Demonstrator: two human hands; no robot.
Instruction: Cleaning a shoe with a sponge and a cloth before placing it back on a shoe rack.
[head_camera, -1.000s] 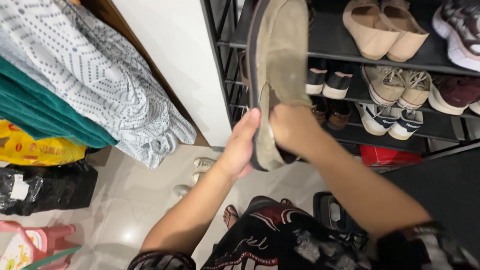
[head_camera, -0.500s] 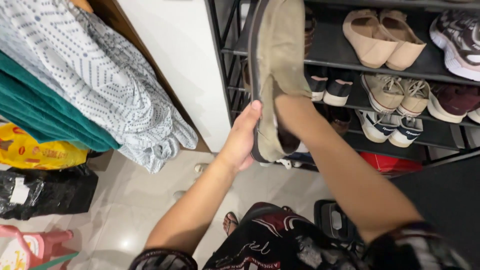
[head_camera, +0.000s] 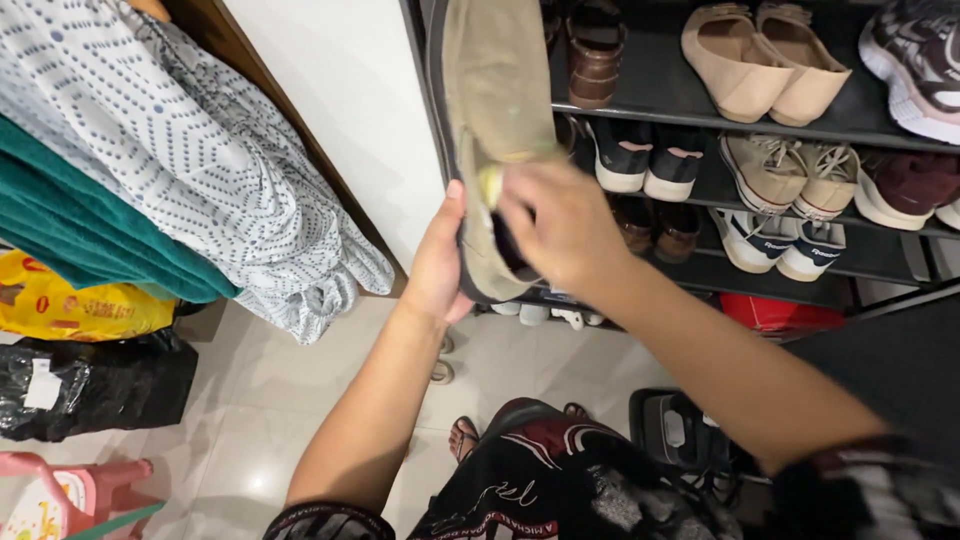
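I am holding a tan slip-on shoe up in front of the black shoe rack, its long axis running nearly vertical, toe pointing up toward the top shelf and heel down. My left hand is gripping the heel end from the left, thumb pressed against the dark sole edge. My right hand is covering the shoe's opening, fingers curled at it; it is blurred, so I cannot tell whether it is clamping anything.
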